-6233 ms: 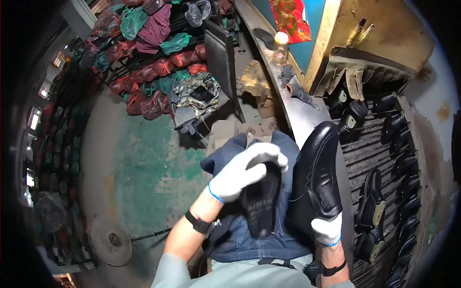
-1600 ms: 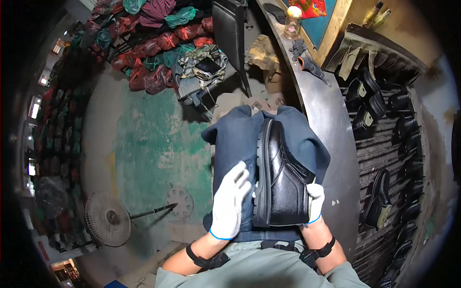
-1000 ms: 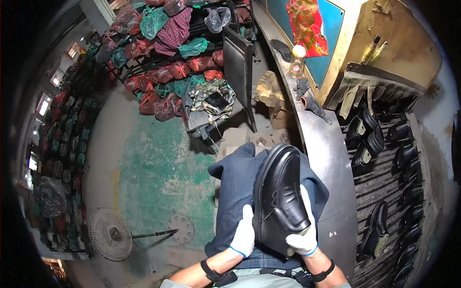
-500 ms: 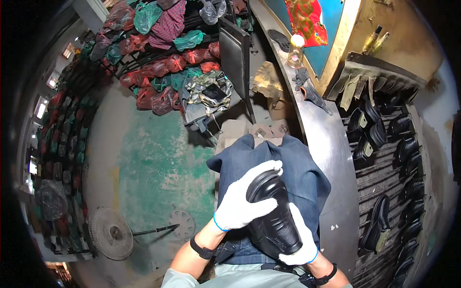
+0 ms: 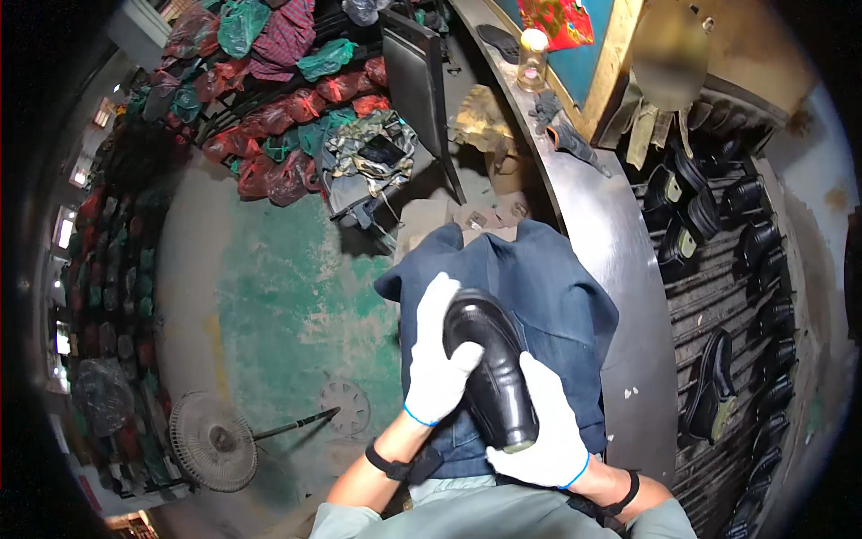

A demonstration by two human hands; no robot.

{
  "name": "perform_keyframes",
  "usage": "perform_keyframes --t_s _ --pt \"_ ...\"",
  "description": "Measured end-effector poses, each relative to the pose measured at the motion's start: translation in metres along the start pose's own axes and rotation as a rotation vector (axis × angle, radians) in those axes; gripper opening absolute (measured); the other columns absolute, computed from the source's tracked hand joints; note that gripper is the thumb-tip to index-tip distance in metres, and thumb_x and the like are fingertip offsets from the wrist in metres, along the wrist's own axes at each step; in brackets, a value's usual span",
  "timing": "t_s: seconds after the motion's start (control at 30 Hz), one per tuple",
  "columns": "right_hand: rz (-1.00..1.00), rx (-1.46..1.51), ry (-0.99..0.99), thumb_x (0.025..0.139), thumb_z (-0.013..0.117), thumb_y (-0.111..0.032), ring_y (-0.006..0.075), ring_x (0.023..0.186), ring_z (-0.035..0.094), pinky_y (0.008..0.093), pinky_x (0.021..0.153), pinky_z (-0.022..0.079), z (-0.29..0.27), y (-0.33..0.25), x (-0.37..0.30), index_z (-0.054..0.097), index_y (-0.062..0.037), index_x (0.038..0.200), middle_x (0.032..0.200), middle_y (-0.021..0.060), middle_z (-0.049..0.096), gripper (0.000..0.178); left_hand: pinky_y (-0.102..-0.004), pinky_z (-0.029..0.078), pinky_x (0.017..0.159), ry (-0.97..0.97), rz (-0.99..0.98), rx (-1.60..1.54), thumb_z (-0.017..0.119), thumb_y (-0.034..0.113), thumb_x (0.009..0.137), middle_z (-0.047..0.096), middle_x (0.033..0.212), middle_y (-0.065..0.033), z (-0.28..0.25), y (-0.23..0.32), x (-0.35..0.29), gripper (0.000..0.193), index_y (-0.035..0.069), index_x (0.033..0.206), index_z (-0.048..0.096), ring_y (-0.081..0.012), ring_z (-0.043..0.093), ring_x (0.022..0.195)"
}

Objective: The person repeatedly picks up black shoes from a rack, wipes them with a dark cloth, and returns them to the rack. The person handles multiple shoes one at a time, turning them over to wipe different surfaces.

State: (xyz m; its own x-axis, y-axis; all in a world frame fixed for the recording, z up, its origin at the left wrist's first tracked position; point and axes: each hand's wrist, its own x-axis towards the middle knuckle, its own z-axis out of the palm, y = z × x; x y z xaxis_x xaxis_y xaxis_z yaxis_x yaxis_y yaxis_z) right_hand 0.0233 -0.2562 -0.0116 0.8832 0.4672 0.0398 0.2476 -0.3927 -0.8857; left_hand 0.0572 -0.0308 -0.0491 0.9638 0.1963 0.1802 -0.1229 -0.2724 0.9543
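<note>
Over my lap, on dark blue cloth point(image 5: 548, 296), I hold a black leather shoe point(image 5: 492, 368) between white gloves. Its rounded toe points away from me and the heel end is nearest my body. My left hand point(image 5: 437, 355) grips the toe end from the left side, thumb across the upper. My right hand point(image 5: 545, 427) wraps around the heel end from the right and below. The sole and the fingers beneath the shoe are hidden. A light patch shows at the heel end.
A metal counter point(image 5: 620, 269) curves along my right, with a dark glove point(image 5: 575, 148) and a jar point(image 5: 532, 63) on it. Beyond it a slatted rack point(image 5: 669, 359) holds several black shoes. A fan point(image 5: 214, 440) stands at left; a chair point(image 5: 417, 90) is ahead.
The shoe has turned more upright and tipped, showing its upper differently. My right hand has moved inward under the heel end, and my left hand has shifted along the toe side.
</note>
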Motion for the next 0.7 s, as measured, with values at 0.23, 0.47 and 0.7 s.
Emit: perform_keyframes --t_s 0.23,0.47,0.7 --pt "0.401 0.719 0.020 0.109 0.069 -0.011 0.0106 0.092 0.065 0.0242 0.090 0.057 -0.028 0.003 0.034 0.028 0.0030 0.176 0.130 0.0076 0.068 0.079 -0.0500 0.040 0.132 -0.262 -0.831 -1.770 0.043 0.061 0.118 0.050 0.170 -0.0189 0.014 -0.031 -0.037 0.079 0.004 0.172 0.040 -0.0335 0.053 0.152" --pt "0.111 0.287 -0.011 0.115 0.059 -0.025 0.0299 0.098 0.076 0.0420 0.091 0.061 0.027 0.059 0.077 0.056 0.0058 0.158 0.115 0.0174 0.076 0.052 -0.0430 0.057 0.117 -0.181 -1.060 -1.533 0.050 0.053 0.118 0.068 0.148 -0.0190 0.000 -0.059 -0.045 0.069 0.000 0.162 0.052 -0.0277 0.071 0.130" --pt "0.292 0.057 0.018 0.109 0.066 -0.020 0.0371 0.121 0.073 0.0452 0.102 0.058 0.028 0.034 0.087 0.058 0.0022 0.158 0.144 0.0255 0.065 0.054 -0.0373 0.057 0.115 -0.163 -0.869 -1.438 0.058 0.042 0.118 0.069 0.149 -0.0138 0.011 -0.080 -0.048 0.056 0.001 0.156 0.058 -0.0233 0.070 0.130"
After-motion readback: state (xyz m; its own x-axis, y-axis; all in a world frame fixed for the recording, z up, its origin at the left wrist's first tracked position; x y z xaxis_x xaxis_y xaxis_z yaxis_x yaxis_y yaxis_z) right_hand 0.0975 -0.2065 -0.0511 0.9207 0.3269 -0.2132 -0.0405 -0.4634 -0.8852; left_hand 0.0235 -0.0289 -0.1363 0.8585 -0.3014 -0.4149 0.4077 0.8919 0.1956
